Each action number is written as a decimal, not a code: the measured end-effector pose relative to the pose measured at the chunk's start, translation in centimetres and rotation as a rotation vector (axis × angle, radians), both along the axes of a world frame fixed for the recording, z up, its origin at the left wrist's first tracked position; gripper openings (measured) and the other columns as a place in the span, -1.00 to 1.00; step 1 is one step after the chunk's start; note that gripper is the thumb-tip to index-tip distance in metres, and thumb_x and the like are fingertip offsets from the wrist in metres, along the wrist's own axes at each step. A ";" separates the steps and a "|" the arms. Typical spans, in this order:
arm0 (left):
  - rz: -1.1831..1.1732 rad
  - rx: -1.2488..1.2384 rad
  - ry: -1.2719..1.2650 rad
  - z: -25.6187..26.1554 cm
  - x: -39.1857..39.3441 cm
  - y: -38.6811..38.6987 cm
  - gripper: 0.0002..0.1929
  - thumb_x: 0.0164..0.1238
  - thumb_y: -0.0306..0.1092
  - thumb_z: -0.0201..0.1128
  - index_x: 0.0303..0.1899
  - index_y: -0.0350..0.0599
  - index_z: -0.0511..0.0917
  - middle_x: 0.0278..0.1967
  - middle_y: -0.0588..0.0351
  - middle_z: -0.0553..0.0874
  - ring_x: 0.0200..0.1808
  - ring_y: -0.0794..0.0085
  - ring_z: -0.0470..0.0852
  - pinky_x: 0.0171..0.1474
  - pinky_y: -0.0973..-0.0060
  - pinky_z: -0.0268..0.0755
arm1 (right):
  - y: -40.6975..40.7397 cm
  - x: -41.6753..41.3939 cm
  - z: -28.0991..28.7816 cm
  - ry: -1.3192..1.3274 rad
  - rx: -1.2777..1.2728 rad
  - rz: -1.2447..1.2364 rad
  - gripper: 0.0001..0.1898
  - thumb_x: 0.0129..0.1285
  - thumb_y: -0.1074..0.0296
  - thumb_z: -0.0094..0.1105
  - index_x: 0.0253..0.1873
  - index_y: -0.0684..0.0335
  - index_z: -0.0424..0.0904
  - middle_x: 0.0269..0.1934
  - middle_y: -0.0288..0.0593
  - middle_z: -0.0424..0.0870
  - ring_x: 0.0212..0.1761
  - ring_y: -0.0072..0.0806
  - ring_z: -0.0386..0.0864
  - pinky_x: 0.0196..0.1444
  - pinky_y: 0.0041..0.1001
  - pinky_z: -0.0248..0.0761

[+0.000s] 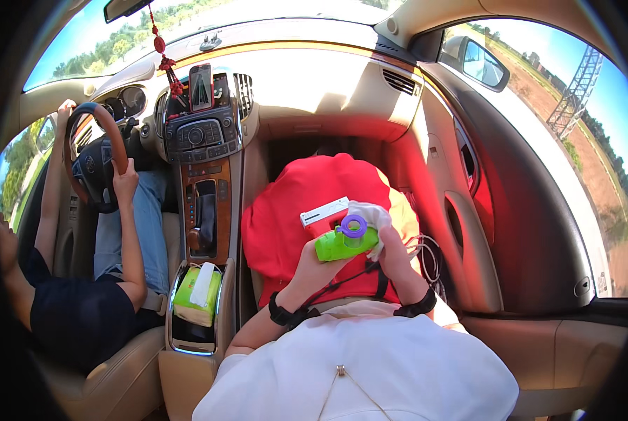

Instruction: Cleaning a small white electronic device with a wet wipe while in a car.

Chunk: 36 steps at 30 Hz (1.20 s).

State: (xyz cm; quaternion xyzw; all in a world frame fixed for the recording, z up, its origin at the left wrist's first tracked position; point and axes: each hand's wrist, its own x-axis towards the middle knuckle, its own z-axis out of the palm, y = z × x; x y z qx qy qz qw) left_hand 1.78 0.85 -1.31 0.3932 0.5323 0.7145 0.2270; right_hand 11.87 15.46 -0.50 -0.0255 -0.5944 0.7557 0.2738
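Observation:
My left hand [314,266] is closed around a bright green plastic object [340,246], seemingly a toy, with a purple ring [353,226] and a clear part on top. At its right end, my right hand [395,252] holds a crumpled white tissue [373,214] against it. Just beyond my left hand, a red and white box-shaped device [324,213] lies over my lap. Red fabric [287,210] covers my lap and knees. Black bands circle both my wrists, and a dark cord runs between my forearms.
A driver [82,316] sits on the left, both hands on the steering wheel [119,142]. Between us are the gear lever [203,226] and a green tissue pack [195,300] in the console. A phone [200,87] stands on the dashboard. White cables [430,258] lie beside the door at right.

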 end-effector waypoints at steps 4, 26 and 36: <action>-0.113 -0.127 -0.184 0.2 -0.4 -0.7 -0.84 0.20 -0.49 0.37 -0.19 -0.21 0.63 -0.49 0.29 0.62 -0.48 0.70 0.53 -0.46 0.66 0.34 | -2.1 -0.4 0.2 0.089 0.552 -0.117 -0.51 0.34 0.21 0.21 0.22 0.32 0.28 0.06 -0.14 0.40 -0.03 -0.42 0.46 -0.01 -0.48 0.38; 0.216 -0.224 0.380 -0.1 -0.2 -0.3 -0.71 0.18 -0.49 0.38 -0.05 -0.24 0.57 -0.24 0.08 0.74 -0.20 0.47 0.72 -0.13 0.54 0.54 | -0.6 -1.1 -1.5 -0.209 -0.005 -0.091 -0.63 0.53 0.04 -0.16 0.04 0.24 0.48 -0.33 -0.33 0.59 -0.45 -0.70 0.50 -0.44 -0.67 0.33; -0.062 -0.098 0.143 -0.2 0.9 0.3 -0.60 0.23 -0.42 0.39 0.06 -0.17 0.45 -0.22 0.22 0.66 -0.18 0.47 0.66 -0.04 0.53 0.49 | 0.0 -1.8 -1.6 -0.200 -0.176 -0.162 -0.69 0.51 0.09 -0.08 -0.05 0.22 0.52 -0.28 -0.35 0.59 -0.34 -0.70 0.54 -0.37 -0.66 0.39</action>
